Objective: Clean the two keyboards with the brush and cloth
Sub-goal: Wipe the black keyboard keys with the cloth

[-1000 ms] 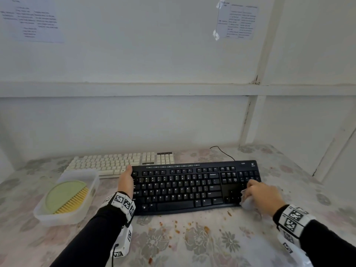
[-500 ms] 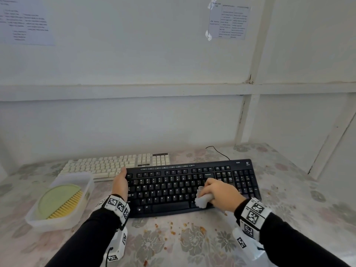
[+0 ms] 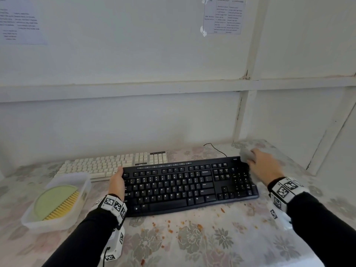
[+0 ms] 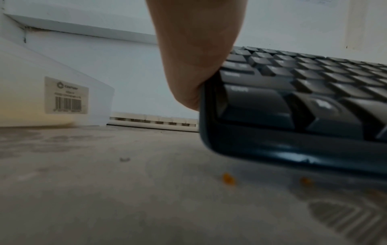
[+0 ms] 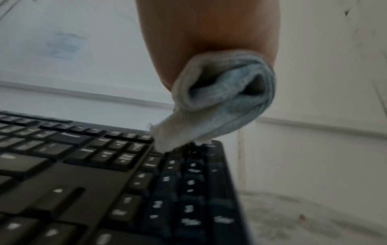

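Fingers, left hand (image 3: 117, 183): laid along the left end of the black keyboard (image 3: 185, 186), bracing it; whether they are straight or curled under the edge, cannot tell. Wrist view shows the heel of the hand (image 4: 196, 54) pressed against the keyboard's (image 4: 293, 102) left edge.
Fingers, right hand (image 3: 264, 167): curled around a bunched grey cloth (image 3: 246, 155) at the keyboard's far right corner, above the number pad. In the wrist view the cloth (image 5: 220, 99) hangs folded from the hand (image 5: 209, 33), its lower corner touching the top keys of the pad.
Container (image 3: 77, 182): translucent plastic tub, left of the black keyboard, just in front of the white keyboard.
Contents: brush (image 3: 57, 202) with a pale green rounded back and yellow bristles, lying flat inside.
Tub label (image 4: 66, 95): barcode sticker on the side wall; print too blurred to read.
White keyboard (image 3: 107, 164): behind the black one, offset left, partly overlapped by it.
Black keyboard writing: QWERTY legends, Enter and Ctrl readable; small mark at the top right corner, not legible.
Crumbs (image 3: 181, 224): orange bits scattered on the floral tablecloth (image 3: 212, 247) in front of the black keyboard.
Wall papers (image 3: 223, 16): printed sheets taped up, text unreadable.
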